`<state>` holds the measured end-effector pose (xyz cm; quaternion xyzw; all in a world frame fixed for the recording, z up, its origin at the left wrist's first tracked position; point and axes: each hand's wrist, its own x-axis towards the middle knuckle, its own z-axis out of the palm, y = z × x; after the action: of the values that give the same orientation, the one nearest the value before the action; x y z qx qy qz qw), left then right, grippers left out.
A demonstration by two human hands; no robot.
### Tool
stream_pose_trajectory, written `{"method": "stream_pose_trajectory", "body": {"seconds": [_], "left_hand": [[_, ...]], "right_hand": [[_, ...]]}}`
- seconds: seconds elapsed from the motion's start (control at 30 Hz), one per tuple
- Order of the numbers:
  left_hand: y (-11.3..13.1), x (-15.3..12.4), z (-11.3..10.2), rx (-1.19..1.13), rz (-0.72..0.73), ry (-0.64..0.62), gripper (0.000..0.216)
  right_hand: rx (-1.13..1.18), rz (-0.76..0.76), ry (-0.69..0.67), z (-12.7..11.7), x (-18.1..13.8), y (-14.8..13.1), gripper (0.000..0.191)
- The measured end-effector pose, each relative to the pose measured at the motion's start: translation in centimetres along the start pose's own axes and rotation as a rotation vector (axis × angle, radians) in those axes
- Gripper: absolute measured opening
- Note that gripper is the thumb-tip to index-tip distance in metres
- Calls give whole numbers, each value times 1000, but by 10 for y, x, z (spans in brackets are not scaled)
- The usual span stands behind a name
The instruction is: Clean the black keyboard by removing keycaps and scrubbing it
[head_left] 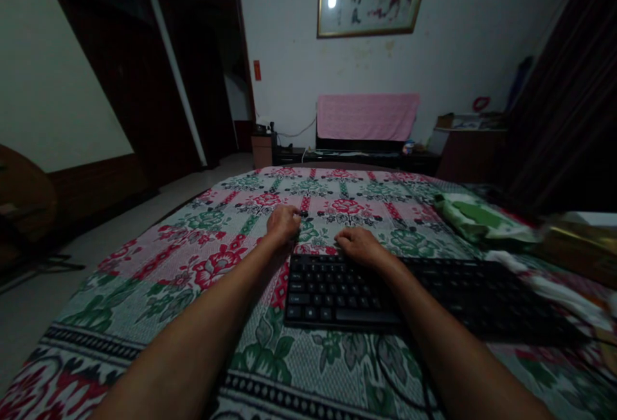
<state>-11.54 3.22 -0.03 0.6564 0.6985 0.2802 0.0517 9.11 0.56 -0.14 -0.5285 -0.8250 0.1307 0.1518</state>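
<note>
A black keyboard (332,291) lies on the patterned cloth, its left part in front of me and its right part behind my right forearm. Beyond its far left corner, my left hand (283,222) is closed in a pinch low over the cloth. A tiny dark spot shows at its fingertips, too small to name. My right hand (360,244) rests at the far edge of the keyboard, fingers curled and pressed together. Whatever it holds, if anything, is hidden. Between the two hands a strip of cloth shows.
The flowered cloth (202,317) covers the table. A black cable (385,368) loops near the front. On the right lie a green-and-white packet (477,217), crumpled white material (554,288) and a box (578,246). A pink cloth (367,116) hangs by the far wall.
</note>
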Motion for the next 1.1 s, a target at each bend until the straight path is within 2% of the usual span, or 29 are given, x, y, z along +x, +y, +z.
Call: {"method": "stream_pose_trajectory", "body": {"seconds": [0.1, 0.23, 0.43, 0.8, 0.97, 1.1], "left_hand": [[1, 17, 12, 86, 99, 21, 35], [-2, 34, 30, 165, 260, -71, 32], [-7, 42, 43, 238, 291, -96, 32], [5, 41, 35, 359, 462, -93, 27], [16, 24, 23, 139, 492, -31, 50], [24, -3, 7, -84, 595, -60, 60]], "right_hand": [[-40, 5, -11, 1, -1, 0, 31], [-76, -1, -10, 1, -1, 0, 32], [-75, 7, -21, 1, -2, -1, 32], [-82, 3, -27, 2, -3, -1, 33], [28, 5, 20, 0, -3, 0, 30], [290, 39, 148, 0, 0, -3, 31]]}}
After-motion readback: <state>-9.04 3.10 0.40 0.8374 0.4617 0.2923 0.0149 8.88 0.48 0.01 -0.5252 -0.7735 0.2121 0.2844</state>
